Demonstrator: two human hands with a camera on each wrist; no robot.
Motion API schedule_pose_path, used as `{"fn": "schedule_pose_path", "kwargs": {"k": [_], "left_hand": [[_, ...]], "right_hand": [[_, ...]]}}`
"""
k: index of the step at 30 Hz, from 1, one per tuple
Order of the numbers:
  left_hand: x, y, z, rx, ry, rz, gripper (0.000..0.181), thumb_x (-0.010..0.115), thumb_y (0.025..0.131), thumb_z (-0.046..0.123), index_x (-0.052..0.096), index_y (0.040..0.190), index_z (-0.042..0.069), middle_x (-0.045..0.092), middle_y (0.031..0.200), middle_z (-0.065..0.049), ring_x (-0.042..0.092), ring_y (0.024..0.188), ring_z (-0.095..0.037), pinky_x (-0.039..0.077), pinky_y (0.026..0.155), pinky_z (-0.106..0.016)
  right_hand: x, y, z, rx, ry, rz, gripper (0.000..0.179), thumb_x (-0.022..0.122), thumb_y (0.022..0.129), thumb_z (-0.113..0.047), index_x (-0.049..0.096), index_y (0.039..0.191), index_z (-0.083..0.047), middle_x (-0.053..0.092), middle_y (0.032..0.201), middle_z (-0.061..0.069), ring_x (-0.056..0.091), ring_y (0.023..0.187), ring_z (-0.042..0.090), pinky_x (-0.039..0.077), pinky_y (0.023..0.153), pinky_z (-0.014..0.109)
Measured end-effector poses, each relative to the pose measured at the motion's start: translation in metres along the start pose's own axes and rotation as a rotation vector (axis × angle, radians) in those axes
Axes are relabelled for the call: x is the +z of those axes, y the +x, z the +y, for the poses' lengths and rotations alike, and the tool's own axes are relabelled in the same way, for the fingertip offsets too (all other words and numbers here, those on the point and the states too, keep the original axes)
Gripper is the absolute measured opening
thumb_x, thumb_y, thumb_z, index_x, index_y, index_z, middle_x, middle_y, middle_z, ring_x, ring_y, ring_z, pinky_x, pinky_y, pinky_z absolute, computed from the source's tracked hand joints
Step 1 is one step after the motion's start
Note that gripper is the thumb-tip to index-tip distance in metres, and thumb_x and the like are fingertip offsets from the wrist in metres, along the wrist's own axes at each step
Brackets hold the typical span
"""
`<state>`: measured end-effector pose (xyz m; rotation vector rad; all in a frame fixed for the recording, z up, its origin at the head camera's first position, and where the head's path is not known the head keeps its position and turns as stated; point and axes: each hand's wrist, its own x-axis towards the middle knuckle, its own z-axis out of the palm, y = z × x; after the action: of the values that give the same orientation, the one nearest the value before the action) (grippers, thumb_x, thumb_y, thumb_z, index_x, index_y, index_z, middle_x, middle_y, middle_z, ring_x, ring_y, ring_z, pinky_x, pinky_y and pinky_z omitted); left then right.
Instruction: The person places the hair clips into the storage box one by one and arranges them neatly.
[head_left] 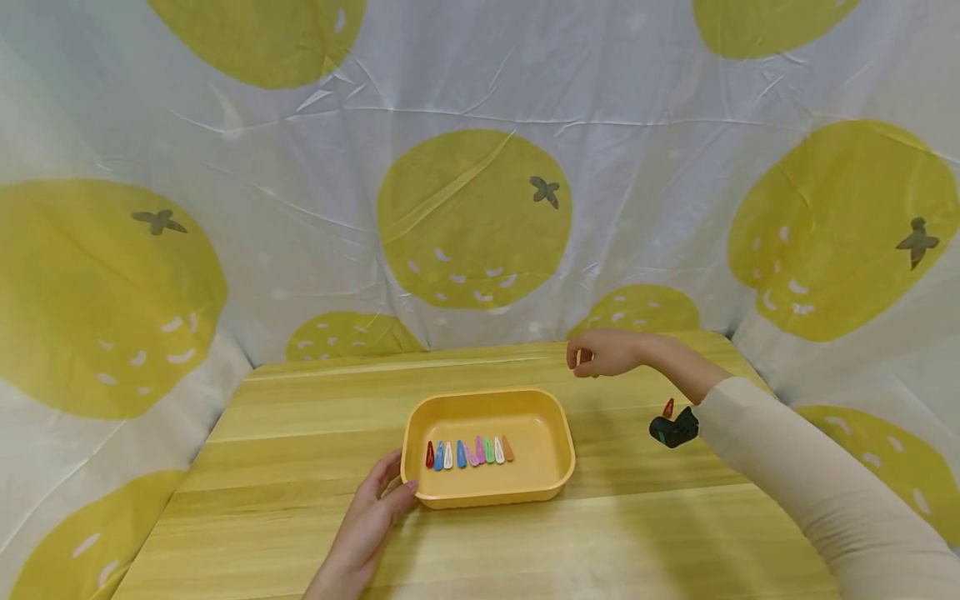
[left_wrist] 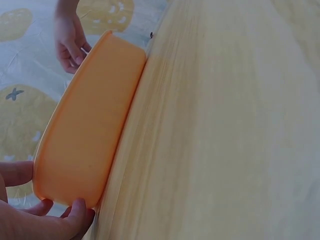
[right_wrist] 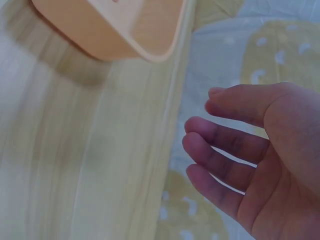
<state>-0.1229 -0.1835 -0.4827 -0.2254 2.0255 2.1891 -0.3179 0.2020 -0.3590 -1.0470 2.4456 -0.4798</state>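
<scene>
A yellow-orange plastic tray [head_left: 491,493] stands on the table. In it, several snap hair clips [head_left: 480,450] lie side by side in a row: red, blue, white, pink, green and orange ones. My left hand [head_left: 372,504] holds the tray's left end, thumb at the near corner and fingers along the side. The left wrist view shows that hand's fingertips against the tray's end wall. My right hand [head_left: 606,352] hovers beyond the tray's far right corner, its fingers loosely bent and nothing between them [right_wrist: 260,150]. One red hair clip [head_left: 668,407] lies on the table below the right forearm.
The wooden table [head_left: 300,442] runs up to a white cloth [head_left: 645,208] with yellow fruit prints at the back and sides. A black wrist camera [head_left: 673,428] juts from the right sleeve [head_left: 810,467], close to the loose red clip in the head view.
</scene>
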Motion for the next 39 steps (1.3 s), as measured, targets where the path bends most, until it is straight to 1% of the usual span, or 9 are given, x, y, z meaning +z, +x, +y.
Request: {"fn": "schedule_pose_path", "kwargs": {"k": [7, 10, 14, 17, 24, 28, 34, 36, 39], "left_hand": [[0.001, -0.001, -0.001, 0.008, 0.000, 0.001, 0.067, 0.058, 0.102, 0.002, 0.025, 0.159, -0.003, 0.024, 0.162, -0.030, 0.031, 0.145, -0.045, 0.036, 0.115, -0.053], [0.002, -0.001, -0.001, 0.009, 0.002, 0.001, 0.066, 0.058, 0.102, 0.002, 0.025, 0.159, -0.004, 0.025, 0.162, -0.030, 0.034, 0.143, -0.045, 0.037, 0.114, -0.052], [0.002, -0.001, -0.001, 0.009, 0.003, 0.000, 0.065, 0.058, 0.102, 0.002, 0.026, 0.159, -0.004, 0.026, 0.161, -0.030, 0.036, 0.142, -0.044, 0.040, 0.113, -0.049], [0.002, -0.001, -0.001, 0.007, 0.002, -0.001, 0.065, 0.058, 0.103, 0.002, 0.025, 0.159, -0.004, 0.025, 0.162, -0.030, 0.034, 0.144, -0.044, 0.039, 0.113, -0.049], [0.000, -0.001, -0.001, 0.009, -0.002, -0.004, 0.066, 0.058, 0.103, 0.003, 0.024, 0.159, -0.004, 0.022, 0.163, -0.030, 0.029, 0.146, -0.046, 0.036, 0.115, -0.053], [0.000, -0.001, -0.001, 0.009, 0.003, -0.001, 0.066, 0.058, 0.103, 0.003, 0.024, 0.159, -0.004, 0.023, 0.162, -0.030, 0.033, 0.145, -0.045, 0.037, 0.114, -0.052], [0.001, -0.002, -0.001, 0.017, 0.007, 0.001, 0.065, 0.058, 0.103, 0.003, 0.025, 0.159, -0.004, 0.025, 0.161, -0.030, 0.039, 0.141, -0.042, 0.039, 0.113, -0.050], [0.002, -0.003, -0.001, 0.018, 0.006, 0.000, 0.065, 0.058, 0.103, 0.003, 0.025, 0.159, -0.004, 0.026, 0.161, -0.030, 0.039, 0.140, -0.042, 0.039, 0.113, -0.050], [0.002, -0.003, -0.002, 0.017, 0.003, -0.002, 0.065, 0.058, 0.103, 0.003, 0.025, 0.159, -0.004, 0.025, 0.161, -0.030, 0.038, 0.141, -0.042, 0.039, 0.113, -0.050]], "right_hand": [[-0.003, -0.019, 0.017, 0.047, 0.029, 0.024, 0.012, 0.059, 0.105, -0.008, 0.065, 0.113, -0.001, 0.066, 0.098, 0.004, 0.066, 0.084, 0.023, 0.055, 0.075, 0.038], [-0.002, -0.026, 0.029, 0.082, 0.034, 0.031, 0.011, 0.059, 0.105, -0.009, 0.065, 0.112, -0.002, 0.066, 0.094, 0.002, 0.066, 0.084, 0.025, 0.053, 0.073, 0.037], [0.000, -0.035, 0.046, 0.098, 0.065, 0.051, 0.010, 0.059, 0.104, -0.005, 0.065, 0.110, -0.001, 0.065, 0.090, 0.003, 0.066, 0.082, 0.029, 0.052, 0.071, 0.036], [0.002, -0.041, 0.054, 0.101, 0.097, 0.064, 0.012, 0.058, 0.104, -0.004, 0.065, 0.111, 0.002, 0.065, 0.090, 0.004, 0.065, 0.079, 0.026, 0.053, 0.070, 0.036], [0.005, -0.052, 0.066, 0.173, 0.157, 0.092, 0.017, 0.057, 0.105, -0.010, 0.062, 0.115, 0.003, 0.065, 0.096, 0.007, 0.065, 0.083, 0.023, 0.053, 0.071, 0.038], [0.009, -0.057, 0.074, 0.214, 0.173, 0.110, 0.019, 0.057, 0.106, -0.012, 0.062, 0.115, 0.003, 0.065, 0.093, 0.007, 0.062, 0.080, 0.022, 0.052, 0.068, 0.038], [0.018, -0.065, 0.088, 0.272, 0.206, 0.113, 0.022, 0.057, 0.106, -0.013, 0.061, 0.117, 0.006, 0.066, 0.093, 0.013, 0.060, 0.080, 0.029, 0.048, 0.065, 0.036], [0.021, -0.068, 0.093, 0.281, 0.215, 0.117, 0.023, 0.057, 0.106, -0.012, 0.061, 0.118, 0.007, 0.066, 0.092, 0.013, 0.059, 0.078, 0.028, 0.048, 0.064, 0.036], [0.026, -0.073, 0.100, 0.294, 0.243, 0.117, 0.021, 0.057, 0.106, -0.011, 0.061, 0.117, 0.007, 0.064, 0.086, 0.013, 0.053, 0.066, 0.021, 0.045, 0.060, 0.035]]}}
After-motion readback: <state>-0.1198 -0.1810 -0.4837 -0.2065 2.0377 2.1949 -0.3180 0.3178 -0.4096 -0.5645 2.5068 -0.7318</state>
